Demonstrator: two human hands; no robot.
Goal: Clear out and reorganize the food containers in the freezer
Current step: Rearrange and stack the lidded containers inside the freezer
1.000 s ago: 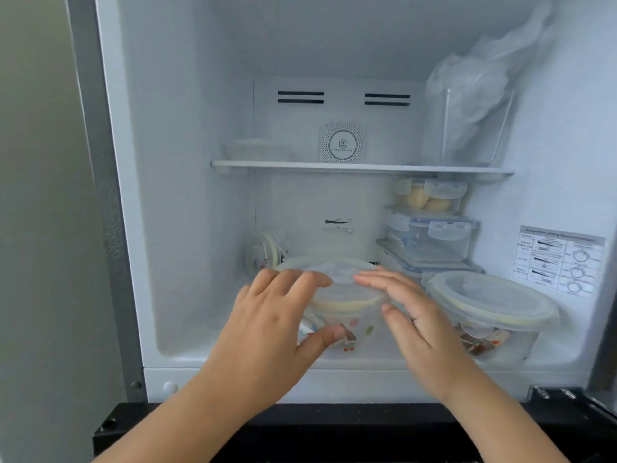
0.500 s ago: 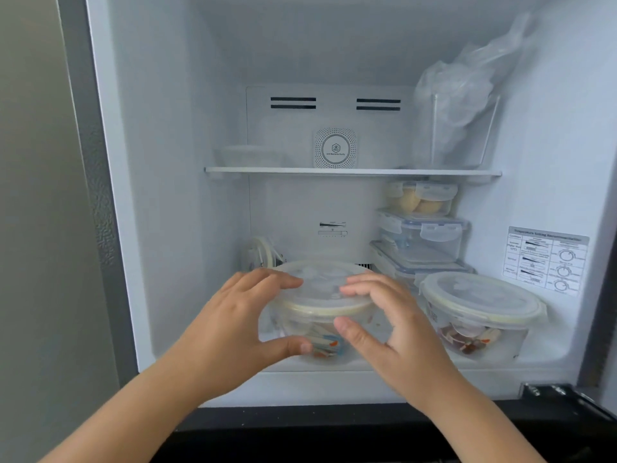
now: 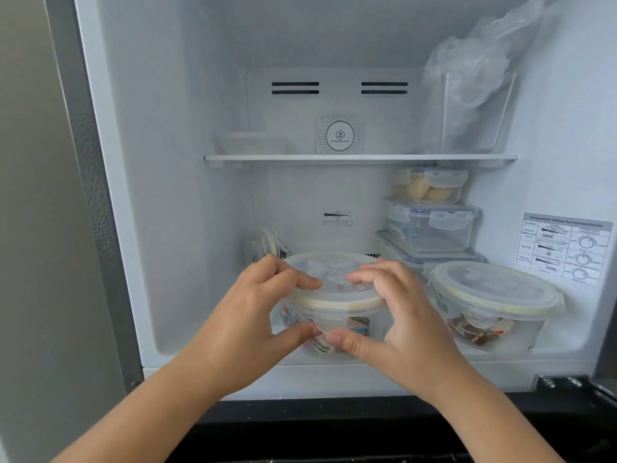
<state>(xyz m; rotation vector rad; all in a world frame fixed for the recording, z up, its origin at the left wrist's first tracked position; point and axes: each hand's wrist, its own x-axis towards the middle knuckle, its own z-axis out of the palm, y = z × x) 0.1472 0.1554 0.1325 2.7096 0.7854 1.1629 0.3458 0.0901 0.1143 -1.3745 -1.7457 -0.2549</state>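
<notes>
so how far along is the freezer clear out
Barely begun, by the look of it. Nothing visibly removed yet. In hand: left hand and right hand grip the round lidded container at the front of the freezer floor. Left: another round container, three stacked rectangular containers, a clear tub with a plastic bag and a small container on the shelf.

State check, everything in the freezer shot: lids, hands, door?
Left hand: grips round container.
Right hand: grips same container.
Round container: lid on, on freezer floor.
Second round container: lid on, untouched.
Stacked rectangular containers: lids clipped.
Plastic bag: crumpled, in clear bin.
Freezer: open.
</notes>
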